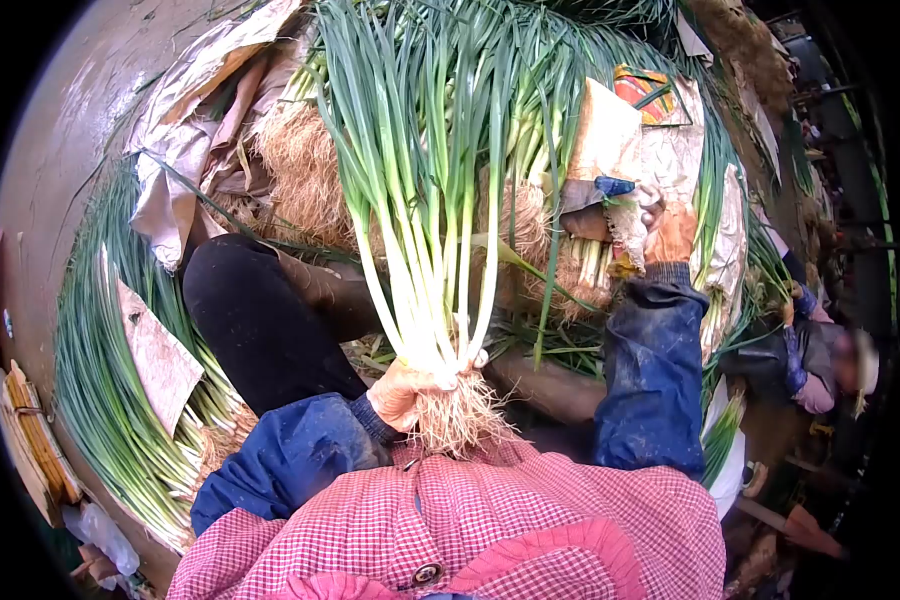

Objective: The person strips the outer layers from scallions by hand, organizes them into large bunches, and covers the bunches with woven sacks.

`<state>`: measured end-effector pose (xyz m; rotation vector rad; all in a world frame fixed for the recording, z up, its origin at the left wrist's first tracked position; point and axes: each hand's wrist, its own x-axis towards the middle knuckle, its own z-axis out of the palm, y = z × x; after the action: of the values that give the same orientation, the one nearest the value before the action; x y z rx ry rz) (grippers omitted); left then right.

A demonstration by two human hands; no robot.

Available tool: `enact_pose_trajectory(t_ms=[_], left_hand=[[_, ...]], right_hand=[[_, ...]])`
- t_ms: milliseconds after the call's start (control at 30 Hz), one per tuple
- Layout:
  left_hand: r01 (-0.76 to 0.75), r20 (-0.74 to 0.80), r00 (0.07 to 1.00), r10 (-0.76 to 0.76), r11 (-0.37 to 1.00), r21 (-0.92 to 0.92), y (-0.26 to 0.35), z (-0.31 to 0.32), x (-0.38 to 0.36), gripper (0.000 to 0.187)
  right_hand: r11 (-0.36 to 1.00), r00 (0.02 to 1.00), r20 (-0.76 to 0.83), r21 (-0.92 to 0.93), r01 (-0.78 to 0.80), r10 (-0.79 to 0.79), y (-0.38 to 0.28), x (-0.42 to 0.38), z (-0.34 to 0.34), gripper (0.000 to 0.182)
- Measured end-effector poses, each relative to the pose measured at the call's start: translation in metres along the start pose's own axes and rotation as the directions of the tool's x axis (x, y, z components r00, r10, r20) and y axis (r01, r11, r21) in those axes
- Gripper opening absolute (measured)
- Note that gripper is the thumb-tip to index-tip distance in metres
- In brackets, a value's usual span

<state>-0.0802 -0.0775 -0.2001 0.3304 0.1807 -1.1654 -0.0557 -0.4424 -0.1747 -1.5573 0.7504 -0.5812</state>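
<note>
Pink checked smock up close, left hand fingers wrapped round scallions low, probably sturdier there than the floppy leaves; right hand fingers, can't tell.

wearer's hands: 2 | wearer's sleeves: 2 | held onion bunch: 1 | co-worker: 1

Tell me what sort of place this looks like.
Probably a vegetable sorting or packing spot, perhaps at a market: heaps of green onions lie on both sides, the left hand holds a rooty bunch, and another person is at the right.
</note>
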Motion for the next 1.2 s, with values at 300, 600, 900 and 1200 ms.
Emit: enact_pose_trajectory(t_ms=[300,600,900,1200], left_hand=[[0.088,0.045,0.995,-0.085,0.994,-0.067,-0.002,-0.009,0.002,0.061],[0.033,0.121,0.992,-0.025,0.997,-0.064,0.001,0.04,0.027,0.066],[-0.035,-0.079,0.996,0.043,0.995,0.098,0.017,0.042,0.033,0.055],[0.088,-0.239,0.97,-0.053,0.986,0.139,0.003,0.02,0.046,0.05]], right_hand=[[0.869,0.937,0.331,0.424,-0.255,0.113,0.03,-0.176,0.077,0.024],[0.891,0.996,0.048,-0.445,0.086,-0.073,0.051,-0.019,0.073,0.032],[0.951,0.972,0.235,-0.305,0.053,0.021,0.059,-0.044,0.056,0.032],[0.934,0.969,0.032,0.259,-0.244,0.245,0.075,-0.158,0.081,0.009]])
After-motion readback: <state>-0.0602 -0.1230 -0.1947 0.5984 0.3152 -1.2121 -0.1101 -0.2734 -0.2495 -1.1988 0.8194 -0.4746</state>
